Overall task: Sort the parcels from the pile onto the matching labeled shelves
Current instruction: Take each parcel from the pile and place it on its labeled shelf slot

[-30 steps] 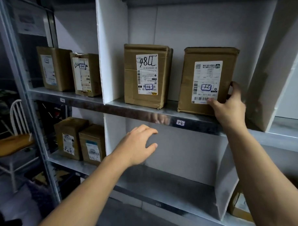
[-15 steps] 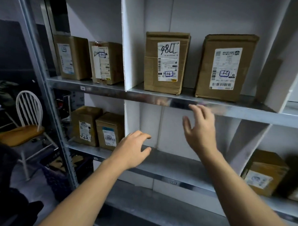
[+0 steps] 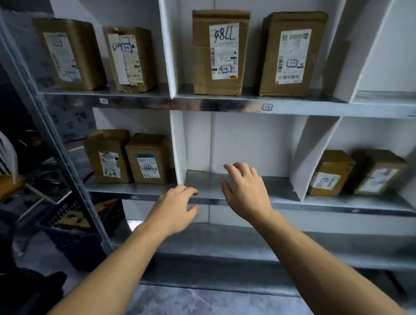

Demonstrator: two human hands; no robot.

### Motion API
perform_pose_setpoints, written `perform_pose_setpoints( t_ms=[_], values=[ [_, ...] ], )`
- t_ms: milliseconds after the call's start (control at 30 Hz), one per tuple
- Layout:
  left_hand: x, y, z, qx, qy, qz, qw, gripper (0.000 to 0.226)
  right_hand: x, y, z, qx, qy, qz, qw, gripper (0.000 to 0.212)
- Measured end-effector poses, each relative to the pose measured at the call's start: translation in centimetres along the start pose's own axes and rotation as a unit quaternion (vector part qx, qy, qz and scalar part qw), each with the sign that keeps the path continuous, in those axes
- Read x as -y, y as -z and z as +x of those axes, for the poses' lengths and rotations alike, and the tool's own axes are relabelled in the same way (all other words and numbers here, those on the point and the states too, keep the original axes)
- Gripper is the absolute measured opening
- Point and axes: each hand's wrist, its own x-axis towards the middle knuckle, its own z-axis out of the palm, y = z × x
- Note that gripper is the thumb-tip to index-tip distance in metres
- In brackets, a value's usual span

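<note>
Two brown parcels stand upright in the upper middle bay: one marked "98LL" (image 3: 219, 53) and, to its right, one with a white label (image 3: 292, 54). The shelf edge below them carries a small tag "1-2" (image 3: 266, 107). Two more parcels (image 3: 130, 59) stand in the upper left bay, two (image 3: 129, 157) in the lower left bay and two (image 3: 355, 173) in the lower right bay. My left hand (image 3: 177, 209) and my right hand (image 3: 244, 190) hover open and empty in front of the lower middle bay's metal shelf (image 3: 278, 197).
White divider boards (image 3: 179, 147) split the metal rack into bays. A steel upright (image 3: 61, 152) frames the rack's left side. Left of it stand a dark crate (image 3: 77, 233) on the floor and a white chair (image 3: 2, 157) with a yellow seat.
My right hand has let go of the white-labelled parcel on the upper shelf and dropped to the lower shelf level. The view has tilted down and pulled back.
</note>
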Motion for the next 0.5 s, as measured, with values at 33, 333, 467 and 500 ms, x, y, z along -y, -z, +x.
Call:
perform_pose_setpoints(
  t_ms=[33, 333, 467, 500],
  values=[
    [-0.3, -0.4, -0.4, 0.005, -0.005, 0.002, 1.0, 0.044, -0.1, 0.0, -0.9, 0.007, -0.008, -0.011, 1.0, 0.045],
    [-7.4, -6.4, -2.5, 0.054, -0.065, 0.014, 0.996, 0.048, -5.9, 0.5, -11.6, 0.068, -0.09, -0.084, 0.99, 0.046],
    [-12.4, -9.8, -2.8, 0.092, -0.114, 0.031, 0.989, 0.046, -10.7, 2.4, -16.7, 0.095, -0.143, -0.106, 0.979, 0.049],
    [-13.9, -10.6, -2.7, 0.098, -0.126, 0.035, 0.987, 0.046, -12.1, 3.1, -17.9, 0.097, -0.153, -0.116, 0.976, 0.049]
  ],
)
